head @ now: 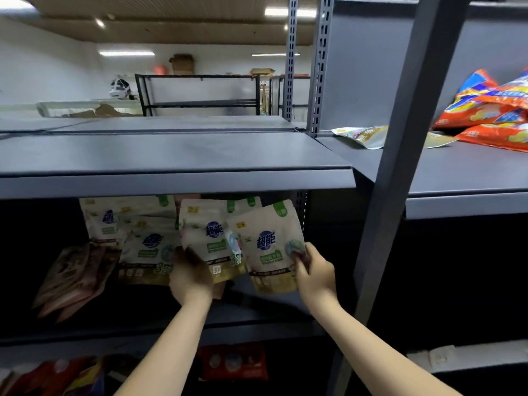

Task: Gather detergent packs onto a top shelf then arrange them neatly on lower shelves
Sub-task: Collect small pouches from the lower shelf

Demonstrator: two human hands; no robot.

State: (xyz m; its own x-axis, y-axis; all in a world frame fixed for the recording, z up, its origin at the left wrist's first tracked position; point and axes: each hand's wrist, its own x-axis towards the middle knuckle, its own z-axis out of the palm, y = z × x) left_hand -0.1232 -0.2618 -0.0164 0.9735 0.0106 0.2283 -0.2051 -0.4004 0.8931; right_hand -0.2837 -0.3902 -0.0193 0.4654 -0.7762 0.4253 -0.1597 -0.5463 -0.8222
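Note:
Several white detergent pouches with blue logos stand on the second shelf under the top shelf. My left hand grips the bottom of one upright pouch. My right hand pinches the right edge of the neighbouring pouch, which tilts slightly. More pouches lean behind and to the left. The top shelf in front of me is bare.
Brown flat packs lean at the left of the second shelf. Red and orange bags and a pale pouch lie on the right-hand shelf. A grey upright post crosses the view. Red packs sit on the shelf below.

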